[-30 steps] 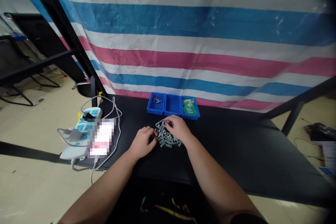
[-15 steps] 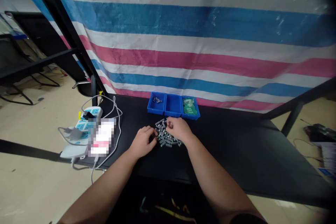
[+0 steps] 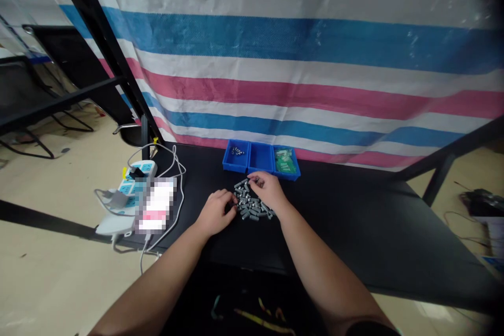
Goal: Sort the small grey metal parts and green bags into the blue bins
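Observation:
A loose pile of small grey cylinders with shiny ends lies on the black tabletop. My left hand rests at the pile's left edge, its fingers loosely bent and its thumb apart from them. The fingertips are at the outermost cylinders; no cylinder shows in a grip. Over the pile's far right side is my right hand, index finger reaching forward and a gap between it and the thumb. Its other fingers are partly hidden, and it covers some of the cylinders.
Behind the pile stands a blue three-part tray, with small shiny metal parts at left and green-and-white pieces at right. A power strip, white cables and a blurred-out phone lie at left. A striped sheet hangs behind.
My right hand has shifted slightly away from me, and its bent fingers have straightened and parted from the thumb. My left hand stays by the pile. The view has tilted up a little.

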`<state>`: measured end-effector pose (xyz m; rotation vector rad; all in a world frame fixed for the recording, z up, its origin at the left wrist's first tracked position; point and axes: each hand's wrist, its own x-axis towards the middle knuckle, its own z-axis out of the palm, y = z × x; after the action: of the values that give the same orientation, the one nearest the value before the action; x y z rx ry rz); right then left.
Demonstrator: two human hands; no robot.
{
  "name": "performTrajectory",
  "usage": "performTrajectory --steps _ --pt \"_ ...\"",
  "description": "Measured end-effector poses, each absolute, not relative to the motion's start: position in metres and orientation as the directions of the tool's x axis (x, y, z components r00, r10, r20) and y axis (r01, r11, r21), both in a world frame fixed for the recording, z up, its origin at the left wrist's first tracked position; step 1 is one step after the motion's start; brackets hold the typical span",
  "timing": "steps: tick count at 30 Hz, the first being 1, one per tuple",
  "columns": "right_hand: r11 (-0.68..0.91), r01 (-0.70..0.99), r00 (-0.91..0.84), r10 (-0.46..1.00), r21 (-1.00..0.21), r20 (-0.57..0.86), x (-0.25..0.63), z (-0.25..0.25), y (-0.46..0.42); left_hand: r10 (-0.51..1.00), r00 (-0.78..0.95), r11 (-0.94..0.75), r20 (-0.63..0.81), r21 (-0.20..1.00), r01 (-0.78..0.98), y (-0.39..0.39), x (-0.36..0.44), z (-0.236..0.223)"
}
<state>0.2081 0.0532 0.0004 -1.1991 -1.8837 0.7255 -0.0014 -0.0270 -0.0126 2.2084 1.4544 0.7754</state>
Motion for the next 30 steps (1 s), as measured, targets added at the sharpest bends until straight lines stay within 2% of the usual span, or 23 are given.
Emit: performTrajectory --steps 3,6,9,13,17,19,21,23,25,27,30 --pt "0.470 0.650 -0.386 0.881 -0.597 0.274 0.214 0.002 0.049 0.920 0.310 -0.392 0.241 0.584 0.711 -0.027 -0.001 -0.013" --pt "0.497 0.726 -0.446 0.866 -0.475 0.226 0.212 0.004 0.047 0.918 0.312 -0.397 0.246 0.585 0.707 -0.027 -0.001 -0.013" --pt "0.496 0.770 -0.448 0.868 -0.401 0.215 0.207 0.004 0.048 0.918 0.313 -0.397 0.245 0.587 0.706 -0.026 -0.001 -0.013" --pt "0.466 0.804 -0.426 0.885 -0.370 0.188 0.203 0.006 0.049 0.919 0.313 -0.394 0.239 0.584 0.709 -0.027 -0.001 -0.012" --pt "0.407 0.821 -0.406 0.909 -0.400 0.092 0.206 0.011 0.048 0.920 0.310 -0.391 0.238 0.587 0.709 -0.027 -0.001 -0.012" --pt "0.400 0.797 -0.403 0.910 -0.452 0.095 0.208 0.011 0.047 0.921 0.311 -0.389 0.234 0.590 0.708 -0.027 -0.001 -0.012" --pt "0.401 0.709 -0.372 0.912 -0.580 0.176 0.207 0.009 0.049 0.920 0.316 -0.390 0.230 0.590 0.707 -0.027 -0.001 -0.012" --pt "0.394 0.536 -0.284 0.917 -0.746 0.280 0.204 0.005 0.052 0.920 0.317 -0.391 0.230 0.589 0.707 -0.026 -0.001 -0.012" --pt "0.381 0.368 -0.186 0.924 -0.848 0.335 0.201 0.002 0.055 0.921 0.316 -0.390 0.229 0.589 0.708 -0.026 -0.001 -0.012" --pt "0.388 0.326 -0.148 0.922 -0.862 0.359 0.200 0.001 0.056 0.922 0.313 -0.387 0.229 0.590 0.708 -0.026 -0.002 -0.012" --pt "0.440 0.469 -0.219 0.898 -0.766 0.382 0.203 0.003 0.054 0.921 0.314 -0.388 0.228 0.590 0.708 -0.026 -0.002 -0.012"
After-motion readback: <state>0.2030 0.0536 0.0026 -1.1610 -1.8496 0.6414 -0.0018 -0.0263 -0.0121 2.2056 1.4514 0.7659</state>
